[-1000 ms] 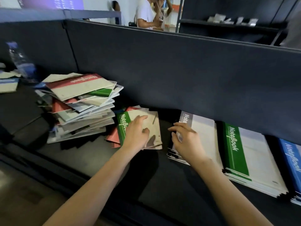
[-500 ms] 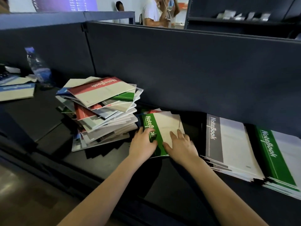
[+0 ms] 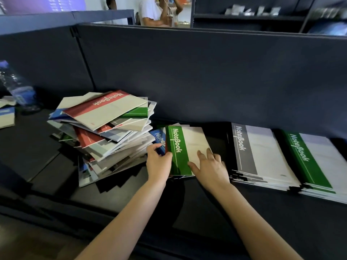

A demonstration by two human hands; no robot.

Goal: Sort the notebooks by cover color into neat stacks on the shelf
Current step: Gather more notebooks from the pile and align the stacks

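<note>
- A green-banded notebook (image 3: 185, 147) with a white rectangular paper cover lies flat on the dark shelf (image 3: 187, 212), on top of a few others at the centre. "NoteBook" runs along its green band in white.
- The left hand (image 3: 157, 164) pinches the left edge of this small pile, thumb on the green band and fingers curled at the side.
- The right hand (image 3: 210, 166) lies flat on the white cover with its fingers spread. The two hands are apart.
- A blue-banded notebook (image 3: 159, 137) sticks out under the left edge, its writing partly hidden.
- To the left is a messy tilted heap of notebooks (image 3: 105, 132), touching the small pile. It is topped by a red-banded notebook (image 3: 107, 107) whose "NoteBook" reads upside down.
- To the right are a neat grey-banded stack (image 3: 259, 156) and a green-banded stack (image 3: 315, 162), edges side by side, both marked "NoteBook".
- A strip of bare shelf separates the green-banded notebook from the grey-banded stack, and more bare shelf lies in front of the hands.
- A dark partition panel (image 3: 187, 72) closes off the back.
</note>
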